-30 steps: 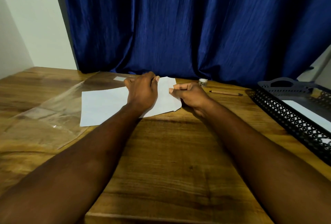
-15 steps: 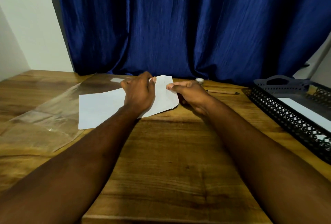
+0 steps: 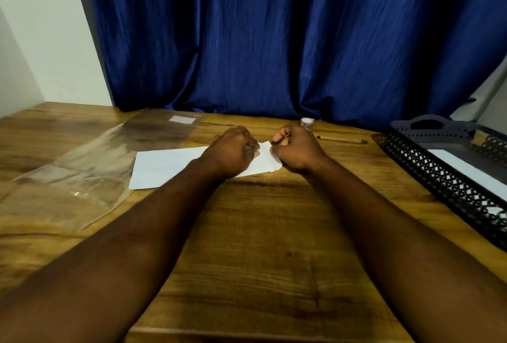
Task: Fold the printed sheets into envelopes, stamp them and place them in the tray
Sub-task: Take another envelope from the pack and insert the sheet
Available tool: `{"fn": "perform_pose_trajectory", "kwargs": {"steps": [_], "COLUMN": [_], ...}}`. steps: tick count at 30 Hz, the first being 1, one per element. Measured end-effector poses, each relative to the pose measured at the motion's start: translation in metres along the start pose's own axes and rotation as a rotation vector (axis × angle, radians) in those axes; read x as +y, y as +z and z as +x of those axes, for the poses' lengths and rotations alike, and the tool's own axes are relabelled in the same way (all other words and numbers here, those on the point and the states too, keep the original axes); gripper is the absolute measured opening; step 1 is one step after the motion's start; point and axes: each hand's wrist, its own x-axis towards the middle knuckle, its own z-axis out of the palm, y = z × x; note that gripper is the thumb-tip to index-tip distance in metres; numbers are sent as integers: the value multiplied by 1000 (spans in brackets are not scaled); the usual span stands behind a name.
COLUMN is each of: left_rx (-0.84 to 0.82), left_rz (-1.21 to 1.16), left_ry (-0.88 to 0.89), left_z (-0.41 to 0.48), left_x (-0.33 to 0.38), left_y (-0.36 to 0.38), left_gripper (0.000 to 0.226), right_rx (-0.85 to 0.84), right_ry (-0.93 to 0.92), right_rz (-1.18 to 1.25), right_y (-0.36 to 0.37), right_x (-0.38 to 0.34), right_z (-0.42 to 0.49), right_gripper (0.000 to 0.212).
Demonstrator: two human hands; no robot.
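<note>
Closer now, left hand (image 3: 233, 150) and right hand (image 3: 297, 150) pinch sheet (image 3: 170, 164), lying left-right.

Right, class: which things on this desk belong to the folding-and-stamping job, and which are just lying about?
Job: white sheet, gripped by left hand and right hand; black tray; small round object, probably the stamp.
Lying about: pencil; clear plastic sleeve; blue curtain.

open tabletop (image 3: 260, 233) near edge, tray (image 3: 439, 175) walling right
</note>
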Motion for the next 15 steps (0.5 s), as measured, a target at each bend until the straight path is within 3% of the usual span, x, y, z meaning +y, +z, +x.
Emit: {"fn": "perform_pose_trajectory", "kwargs": {"steps": [3,7,11,15], "left_rx": [20,22,-7,13], "left_rz": [-26,-81,-114,-184], "left_ry": [29,10,21,-16], "left_z": [2,0,-3,-5], "left_x": [-3,-6,-9,-10], "left_y": [2,4,6,8], "left_gripper": [26,17,23,25], "right_rx": [-10,-46,39,-107], "right_ry": [1,140,107,113], "right_rz": [41,184,-100,-222], "right_y": [1,-4,-10,-6], "right_x": [0,-3,3,-4], "right_z": [3,6,8,4], "right_gripper": [15,28,17,36]}}
